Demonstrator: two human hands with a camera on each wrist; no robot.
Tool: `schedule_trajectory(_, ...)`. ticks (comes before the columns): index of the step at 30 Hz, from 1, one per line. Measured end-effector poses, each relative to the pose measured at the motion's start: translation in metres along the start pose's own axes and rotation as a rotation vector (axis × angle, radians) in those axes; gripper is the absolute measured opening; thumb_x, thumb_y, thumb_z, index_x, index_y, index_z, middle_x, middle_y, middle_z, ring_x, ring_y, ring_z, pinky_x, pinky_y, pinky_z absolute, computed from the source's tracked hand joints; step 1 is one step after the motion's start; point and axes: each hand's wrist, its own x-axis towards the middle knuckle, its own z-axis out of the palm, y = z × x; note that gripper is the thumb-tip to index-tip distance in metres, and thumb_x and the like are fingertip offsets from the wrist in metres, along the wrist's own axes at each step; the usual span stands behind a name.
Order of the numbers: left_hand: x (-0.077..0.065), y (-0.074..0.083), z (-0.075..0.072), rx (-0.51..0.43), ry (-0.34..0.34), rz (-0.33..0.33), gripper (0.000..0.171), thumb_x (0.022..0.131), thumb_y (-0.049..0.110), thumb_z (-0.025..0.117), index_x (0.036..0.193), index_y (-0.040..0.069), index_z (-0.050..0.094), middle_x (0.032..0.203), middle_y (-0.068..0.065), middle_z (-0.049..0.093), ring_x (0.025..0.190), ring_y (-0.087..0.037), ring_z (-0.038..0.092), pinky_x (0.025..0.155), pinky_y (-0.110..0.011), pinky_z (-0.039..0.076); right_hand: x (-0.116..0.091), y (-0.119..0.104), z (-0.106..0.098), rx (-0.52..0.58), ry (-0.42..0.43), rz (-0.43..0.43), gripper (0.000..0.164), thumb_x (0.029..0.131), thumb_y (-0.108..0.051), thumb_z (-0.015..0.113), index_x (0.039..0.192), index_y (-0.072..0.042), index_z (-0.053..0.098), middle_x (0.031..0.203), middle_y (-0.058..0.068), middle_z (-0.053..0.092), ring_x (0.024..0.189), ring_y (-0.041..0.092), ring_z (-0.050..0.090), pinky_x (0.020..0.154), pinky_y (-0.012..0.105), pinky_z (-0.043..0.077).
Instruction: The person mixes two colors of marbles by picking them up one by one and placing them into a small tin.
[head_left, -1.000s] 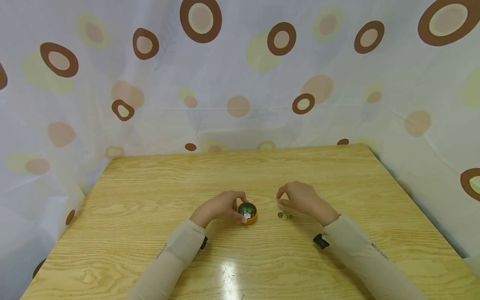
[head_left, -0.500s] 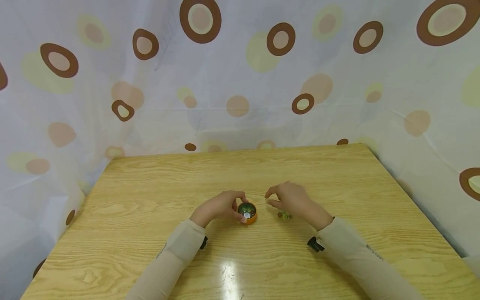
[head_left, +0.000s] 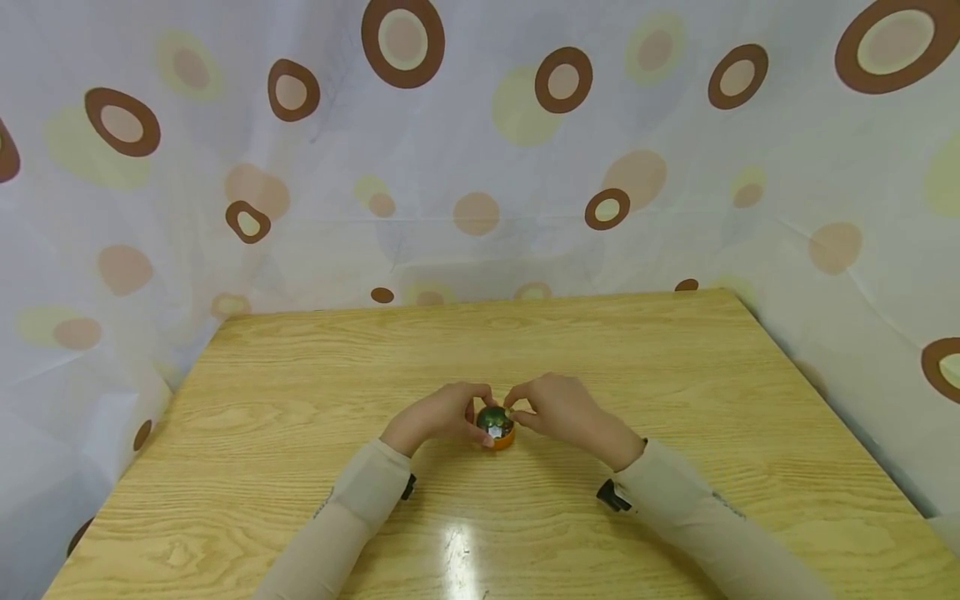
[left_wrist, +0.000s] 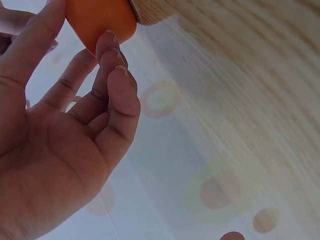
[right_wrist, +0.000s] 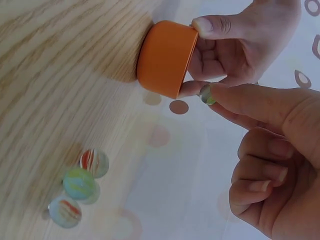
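Observation:
A small round orange bowl (right_wrist: 165, 57) with a shiny, dark metallic inside stands upright on the wooden table. My left hand (head_left: 442, 412) holds it from the left, thumb and index finger on opposite sides of the rim. Between thumb and index finger, my right hand (head_left: 566, 412) pinches a clear glass marble (right_wrist: 206, 95) with green in it, right at the bowl's rim. The other right fingers are curled in. On the table, seen in the right wrist view, lie several marbles: a red-striped marble (right_wrist: 95, 163), a green-yellow marble (right_wrist: 79, 184) and a white-and-orange marble (right_wrist: 65, 212).
The wooden table (head_left: 337, 358) runs back to a white sheet (head_left: 480, 258) with brown and beige circle patterns, which also hangs at both sides. In the head view the right hand hides the loose marbles. Light glares off the table's front.
My right hand has moved left from above the loose marbles to the bowl's rim, bringing the pinched marble with it. The left hand and the bowl have stayed in place.

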Motion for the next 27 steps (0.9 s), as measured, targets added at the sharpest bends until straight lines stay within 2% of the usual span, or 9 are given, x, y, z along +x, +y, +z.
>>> schedule_trajectory(4, 0.0, 0.0, 0.0, 0.002, -0.011, -0.005, 0.043, 0.07, 0.029, 0.074, 0.105, 0.012, 0.054, 0.068, -0.003, 0.055, 0.057, -0.013, 0.048, 0.051, -0.024, 0.039, 0.002, -0.004, 0.003, 0.009, -0.004, -0.003, 0.017, 0.079, -0.027, 0.066, 0.094, -0.02, 0.068, 0.076, -0.004, 0.065, 0.048, 0.003, 0.043, 0.04, 0.02, 0.033)
schedule_trajectory(14, -0.002, 0.0, 0.0, -0.02, -0.015, -0.014, 0.037, 0.071, 0.029, 0.073, 0.1, 0.016, 0.054, 0.07, -0.003, 0.055, 0.058, -0.014, 0.049, 0.054, -0.026, 0.04, 0.006, -0.012, 0.005, 0.035, -0.029, -0.032, 0.019, 0.079, -0.025, 0.067, 0.096, -0.016, 0.068, 0.076, -0.003, 0.065, 0.047, 0.004, 0.039, 0.041, 0.02, 0.031)
schedule_trajectory(21, -0.001, -0.002, 0.0, -0.02, -0.016, 0.006, 0.033, 0.071, 0.029, 0.073, 0.096, 0.018, 0.054, 0.069, -0.003, 0.056, 0.056, -0.013, 0.048, 0.052, -0.025, 0.04, 0.008, -0.013, 0.008, 0.056, -0.028, -0.044, 0.017, 0.079, -0.023, 0.067, 0.095, -0.016, 0.069, 0.061, -0.007, 0.057, 0.043, 0.005, 0.03, 0.039, 0.019, 0.022)
schedule_trajectory(27, 0.002, -0.005, 0.001, -0.027, -0.013, 0.015, 0.039, 0.07, 0.028, 0.074, 0.101, 0.014, 0.054, 0.065, -0.003, 0.055, 0.054, -0.013, 0.049, 0.05, -0.025, 0.04, 0.007, -0.009, 0.006, 0.056, -0.019, -0.03, 0.019, 0.079, -0.024, 0.067, 0.097, -0.017, 0.068, 0.061, -0.008, 0.057, 0.042, 0.003, 0.03, 0.038, 0.019, 0.024)
